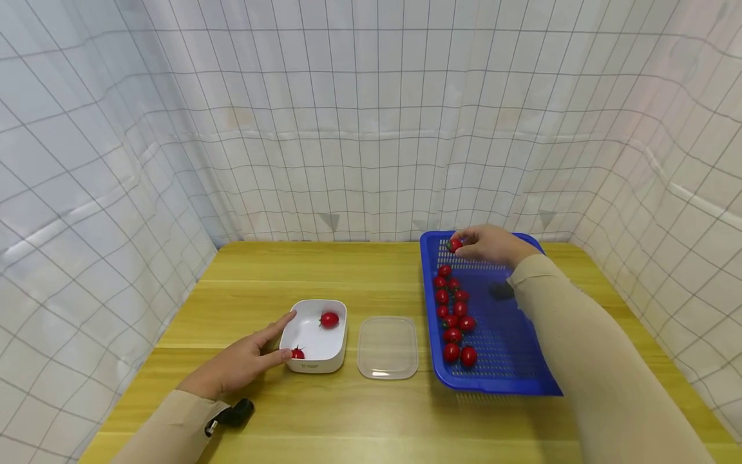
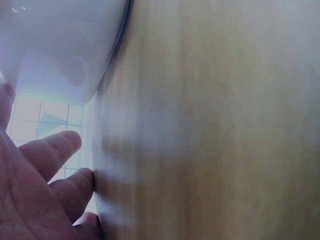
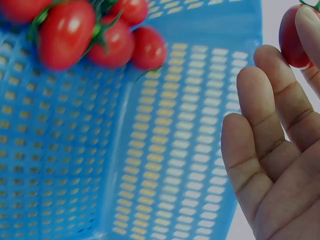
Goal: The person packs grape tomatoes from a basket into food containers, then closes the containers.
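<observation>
My right hand (image 1: 489, 246) is over the far end of a blue plastic basket (image 1: 431, 322). Thumb and fingertip pinch a red cherry tomato (image 1: 455, 245) with a green calyx, also seen at the edge of the right wrist view; the other fingers are extended. Below it, several cherry tomatoes (image 1: 451, 335) lie along the basket's left side. My left hand (image 1: 246, 361) rests against the left side of a white square container (image 1: 315, 368), index finger at the far corner and thumb at the near rim. Inside are two cherry tomatoes (image 1: 330, 319), one partly hidden by the rim and thumb.
A clear flat lid (image 1: 387, 348) lies on the wooden table (image 1: 324, 412) between container and basket. White grid-patterned curtains (image 1: 377, 129) enclose the table at the back and sides. A black wrist device (image 1: 234, 414) sits beneath my left wrist.
</observation>
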{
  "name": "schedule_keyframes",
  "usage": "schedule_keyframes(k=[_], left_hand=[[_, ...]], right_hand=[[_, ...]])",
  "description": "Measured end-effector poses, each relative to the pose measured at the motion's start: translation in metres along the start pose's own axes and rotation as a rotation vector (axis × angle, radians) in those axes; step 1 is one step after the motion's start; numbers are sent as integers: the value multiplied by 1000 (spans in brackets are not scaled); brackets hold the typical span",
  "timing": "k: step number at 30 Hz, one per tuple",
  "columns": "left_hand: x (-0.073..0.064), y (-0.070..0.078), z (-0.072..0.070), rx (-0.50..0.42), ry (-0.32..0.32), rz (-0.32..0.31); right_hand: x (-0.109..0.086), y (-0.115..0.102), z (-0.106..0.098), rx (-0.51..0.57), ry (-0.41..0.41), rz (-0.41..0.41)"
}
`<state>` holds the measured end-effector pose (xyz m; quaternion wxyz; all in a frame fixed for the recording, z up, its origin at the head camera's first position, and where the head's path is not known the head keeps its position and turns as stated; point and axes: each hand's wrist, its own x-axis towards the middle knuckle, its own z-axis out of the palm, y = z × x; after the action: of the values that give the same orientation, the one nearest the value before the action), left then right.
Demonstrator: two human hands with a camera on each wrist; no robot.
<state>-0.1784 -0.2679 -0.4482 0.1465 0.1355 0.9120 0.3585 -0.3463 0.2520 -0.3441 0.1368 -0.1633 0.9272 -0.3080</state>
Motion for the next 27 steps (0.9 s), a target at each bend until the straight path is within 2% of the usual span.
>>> schedule_keyframes(k=[8,14,27], left_hand=[[0,0,1,6,7,-3],[0,0,1,17,8,-6],[-1,3,1,7,3,-8]], right_hand=[[2,-34,3,55,-6,-79],[4,-69,16,15,-30,-136],[13,-160,70,-32,-223,-311]])
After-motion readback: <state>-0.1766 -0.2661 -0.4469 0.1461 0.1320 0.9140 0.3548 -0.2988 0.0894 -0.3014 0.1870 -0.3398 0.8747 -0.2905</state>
